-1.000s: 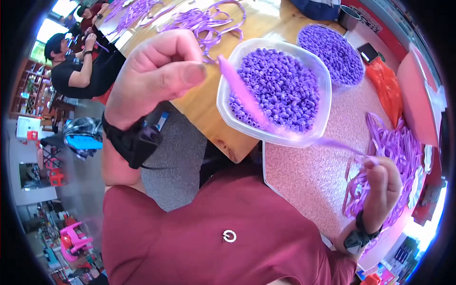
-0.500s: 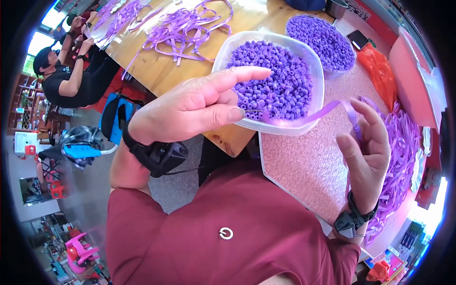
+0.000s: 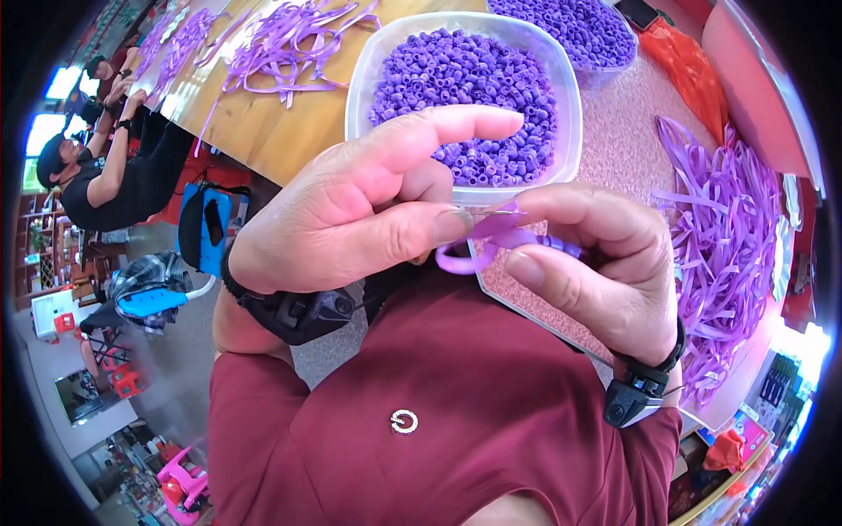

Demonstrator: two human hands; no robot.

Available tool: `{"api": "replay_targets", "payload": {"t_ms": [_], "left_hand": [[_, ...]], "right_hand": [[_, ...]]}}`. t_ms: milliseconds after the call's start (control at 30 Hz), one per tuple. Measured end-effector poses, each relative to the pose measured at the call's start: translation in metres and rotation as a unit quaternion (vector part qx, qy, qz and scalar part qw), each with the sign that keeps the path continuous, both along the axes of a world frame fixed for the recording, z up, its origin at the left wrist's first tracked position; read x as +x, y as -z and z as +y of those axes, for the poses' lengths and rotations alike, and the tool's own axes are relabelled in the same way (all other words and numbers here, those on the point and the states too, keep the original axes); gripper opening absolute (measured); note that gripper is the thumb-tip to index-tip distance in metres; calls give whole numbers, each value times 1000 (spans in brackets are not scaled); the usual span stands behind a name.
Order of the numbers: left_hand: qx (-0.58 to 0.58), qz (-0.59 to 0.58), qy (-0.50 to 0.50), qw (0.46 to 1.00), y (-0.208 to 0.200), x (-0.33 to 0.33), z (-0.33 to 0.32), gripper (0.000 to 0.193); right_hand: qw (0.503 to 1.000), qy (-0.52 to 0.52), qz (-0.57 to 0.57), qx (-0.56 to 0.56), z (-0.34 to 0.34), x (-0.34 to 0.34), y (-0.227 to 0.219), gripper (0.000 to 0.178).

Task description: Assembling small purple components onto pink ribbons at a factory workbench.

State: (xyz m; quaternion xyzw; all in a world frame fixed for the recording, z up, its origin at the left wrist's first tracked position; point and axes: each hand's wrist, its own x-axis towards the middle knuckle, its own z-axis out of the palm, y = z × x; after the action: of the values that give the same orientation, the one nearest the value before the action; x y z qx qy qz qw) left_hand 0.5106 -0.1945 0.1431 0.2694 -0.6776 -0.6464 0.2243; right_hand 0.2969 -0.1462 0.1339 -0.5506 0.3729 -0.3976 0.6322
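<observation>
My left hand [image 3: 351, 210] is pinched, thumb against a curled finger, on a thin metal needle [image 3: 493, 211]; its index finger stretches out above. A purple ribbon [image 3: 465, 265] hangs in a loop just beyond the left thumb. My right hand [image 3: 610, 272] has come up close and grips the ribbon between thumb and fingers, near the needle's tip. Small purple pieces, seemingly beads, show by the right fingers, partly hidden. Behind both hands stands a translucent square tub [image 3: 572, 114] filled with purple beads [image 3: 465, 83].
A second tub of beads [image 3: 570, 35] stands farther back. Purple ribbons lie in a pile [image 3: 724, 272] at the right and in a tangle [image 3: 294, 44] on the wooden table [image 3: 263, 131]. An orange bag [image 3: 688, 70] lies at the far right. Two people sit at the far left.
My right hand has moved left from beside the tub to meet my left hand. The stretched ribbon is now slack and looped. The view has shifted, so the tubs appear higher.
</observation>
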Motion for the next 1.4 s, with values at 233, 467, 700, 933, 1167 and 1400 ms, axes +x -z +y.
{"api": "replay_targets", "payload": {"t_ms": [233,467,700,933,1167,1400], "left_hand": [[-28,-8,2,1000,5,-3,-1,61],[-48,-37,-9,998,5,-6,-2,60],[-41,-38,-12,998,4,-7,-3,61],[11,-22,-66,998,5,-7,2,28],[-104,-88,-43,990,7,-3,-3,9],[-211,-87,141,963,9,0,-12,10]], "right_hand": [[992,23,49,-112,-6,-5,6,15],[998,55,-8,26,-5,0,5,22],[995,60,-26,-77,-9,-1,17,17],[994,77,39,-70,-8,-4,12,11],[938,124,200,-254,-15,-2,13,10],[943,75,163,-281,-19,-1,24,13]]}}
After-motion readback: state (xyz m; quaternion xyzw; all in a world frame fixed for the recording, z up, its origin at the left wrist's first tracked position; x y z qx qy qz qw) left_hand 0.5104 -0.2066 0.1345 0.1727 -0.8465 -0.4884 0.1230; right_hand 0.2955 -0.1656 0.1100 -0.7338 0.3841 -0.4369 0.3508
